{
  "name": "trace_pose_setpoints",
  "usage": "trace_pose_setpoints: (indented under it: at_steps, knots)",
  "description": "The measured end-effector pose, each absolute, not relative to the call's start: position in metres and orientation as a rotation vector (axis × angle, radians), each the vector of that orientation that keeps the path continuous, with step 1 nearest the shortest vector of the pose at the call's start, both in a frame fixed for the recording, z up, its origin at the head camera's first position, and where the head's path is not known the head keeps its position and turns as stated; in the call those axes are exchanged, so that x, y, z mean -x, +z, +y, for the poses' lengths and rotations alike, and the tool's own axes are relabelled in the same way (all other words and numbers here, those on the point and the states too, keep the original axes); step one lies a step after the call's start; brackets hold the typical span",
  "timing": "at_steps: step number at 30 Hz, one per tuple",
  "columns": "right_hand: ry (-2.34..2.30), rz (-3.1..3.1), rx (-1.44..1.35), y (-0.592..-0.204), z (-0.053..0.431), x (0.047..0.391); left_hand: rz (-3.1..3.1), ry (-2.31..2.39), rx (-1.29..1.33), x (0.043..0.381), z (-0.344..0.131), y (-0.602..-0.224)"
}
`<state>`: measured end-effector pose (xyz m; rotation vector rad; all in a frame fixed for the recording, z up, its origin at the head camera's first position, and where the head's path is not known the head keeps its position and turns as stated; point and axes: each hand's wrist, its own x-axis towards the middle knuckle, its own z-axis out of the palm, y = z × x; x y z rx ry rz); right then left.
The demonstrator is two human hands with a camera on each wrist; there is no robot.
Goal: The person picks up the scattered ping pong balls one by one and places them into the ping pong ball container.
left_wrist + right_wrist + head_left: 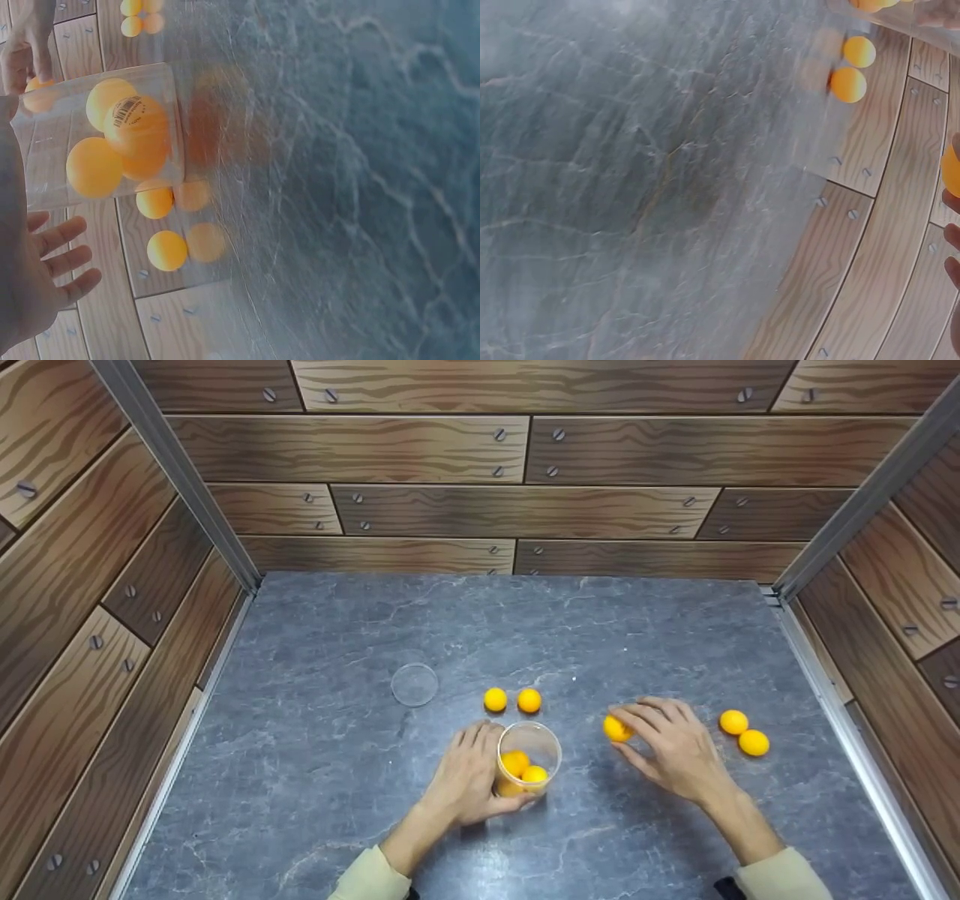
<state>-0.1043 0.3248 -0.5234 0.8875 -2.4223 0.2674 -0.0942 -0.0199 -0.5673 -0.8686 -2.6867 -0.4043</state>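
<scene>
My left hand (469,776) grips a clear plastic cup (551,744), its thumb across the near side and its fingers along the left. Several orange ping-pong balls (94,166) lie inside the cup, which stands upright with its mouth uncovered. To the right of the cup, my right hand (671,746) pinches another orange ping-pong ball (616,728) between thumb and fingers. That ball shows only at the edge of the right wrist view. Two loose balls, one left (495,700) and one right (529,700), sit just behind the cup.
A clear round lid (415,685) lies flat on the grey marbled table (300,765), left of the loose balls. Beyond my right hand are two more orange balls (733,722), side by side. Wood-patterned walls (420,450) with metal edge rails enclose the back and sides.
</scene>
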Motion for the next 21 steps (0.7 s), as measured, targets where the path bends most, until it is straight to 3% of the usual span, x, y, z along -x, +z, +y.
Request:
trace_pose_setpoints:
  at_steps: [21]
  knots:
    - [0.297, -2.314, -1.007, -0.503, 0.296, 0.105, -2.626, -0.41, 0.87, 0.094, -0.019, -0.57]
